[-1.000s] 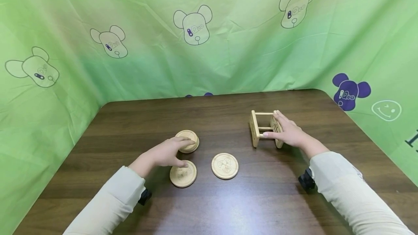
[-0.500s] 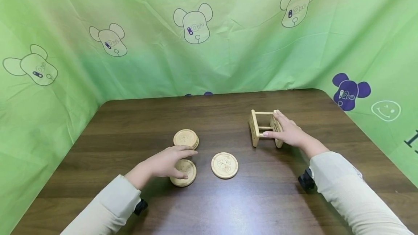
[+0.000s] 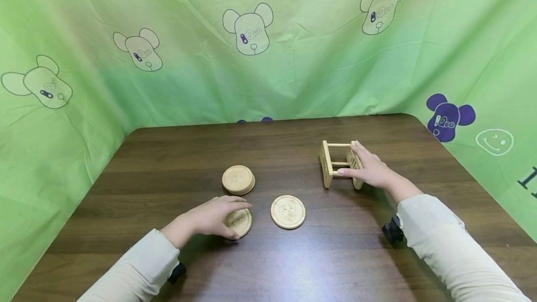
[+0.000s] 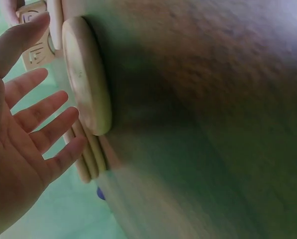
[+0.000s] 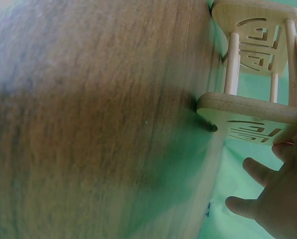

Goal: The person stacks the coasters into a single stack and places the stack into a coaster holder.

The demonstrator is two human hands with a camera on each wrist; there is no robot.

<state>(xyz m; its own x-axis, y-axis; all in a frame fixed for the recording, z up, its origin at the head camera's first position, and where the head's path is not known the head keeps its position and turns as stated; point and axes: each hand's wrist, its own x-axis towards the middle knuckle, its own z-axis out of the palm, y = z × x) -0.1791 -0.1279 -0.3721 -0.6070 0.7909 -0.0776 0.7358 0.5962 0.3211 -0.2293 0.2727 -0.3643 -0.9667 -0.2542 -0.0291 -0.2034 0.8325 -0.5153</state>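
The left hand (image 3: 211,216), the nearer, has its fingers apart above a coaster (image 3: 239,222) lying flat on the bench (image 3: 289,264); contact is hard to tell. Off rightward, the right hand (image 3: 371,170) pinches the rack (image 3: 326,167).

Tabletop (image 3: 293,141) bears all pieces; cloth (image 3: 310,83) hangs behind it and along its left and right sides.

Left of centre: disc stack (image 3: 237,178), lying flat. Directly in front of stack, nearer the viewer: near disc (image 3: 241,222), left hand (image 3: 207,218) above its left part; contact not clear.

Right of near disc, a gap between: middle disc (image 3: 288,212), also flat, lying forward and right of stack.

Farther right, well apart from all discs: rack (image 3: 326,167), upright, roughly level with stack in depth. Right hand (image 3: 371,169) at rack's right end panel, thumb at front rail.
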